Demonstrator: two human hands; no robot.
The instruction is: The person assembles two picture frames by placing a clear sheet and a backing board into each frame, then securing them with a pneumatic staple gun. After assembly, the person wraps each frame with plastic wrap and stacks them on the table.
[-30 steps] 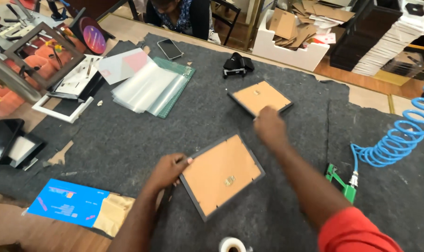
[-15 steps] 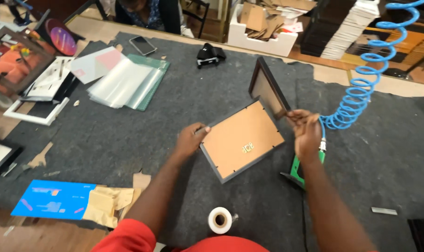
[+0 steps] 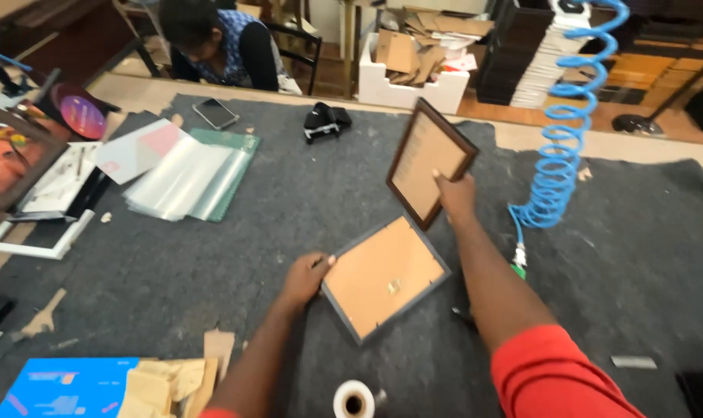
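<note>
A grey picture frame lies face down on the dark felt table, its brown backing board up. My left hand holds its left edge. My right hand grips the lower right side of a smaller dark-brown frame and holds it tilted up off the table, just beyond the grey frame's far corner.
A blue coiled air hose hangs at the right, ending in a green fitting. Clear plastic sheets, a phone and a black tool lie farther back. A tape roll sits near me. Another person sits across.
My right hand took the small dark frame off the felt and raised it, tilted, above the grey frame. My left hand stayed on the grey frame's edge.
</note>
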